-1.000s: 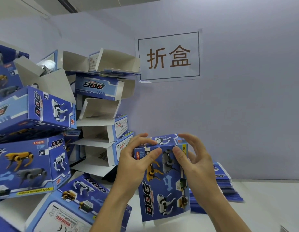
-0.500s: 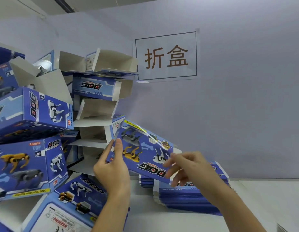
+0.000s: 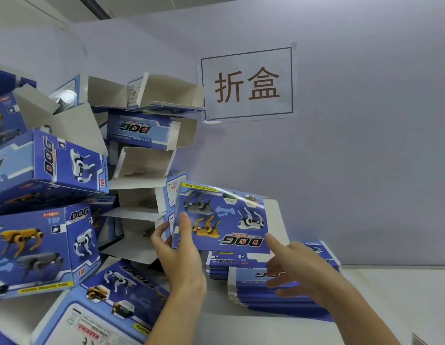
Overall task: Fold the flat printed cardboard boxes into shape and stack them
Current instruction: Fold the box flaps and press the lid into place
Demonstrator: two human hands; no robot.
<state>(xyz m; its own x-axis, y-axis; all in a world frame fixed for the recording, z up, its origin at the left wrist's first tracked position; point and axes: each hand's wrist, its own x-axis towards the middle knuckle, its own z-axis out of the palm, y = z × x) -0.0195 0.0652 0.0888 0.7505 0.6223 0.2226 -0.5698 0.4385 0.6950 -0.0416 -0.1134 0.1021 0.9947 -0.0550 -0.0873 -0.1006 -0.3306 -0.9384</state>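
Only two bare forearms and two hands of the person are in view. The left hand (image 3: 178,255) comes into the picture from about 6 o'clock, and the right hand (image 3: 297,266) comes from about 5 o'clock. No sleeve covers either forearm up to the lower edge of the picture, so what the person wears above cannot be told. No glove, ring, watch or bracelet shows on the visible parts of the hands and wrists. The fingers (image 3: 185,226) of the left hand are slim, and the nails look short and without paint. The right hand is a little blurred, so its nails cannot be seen well.
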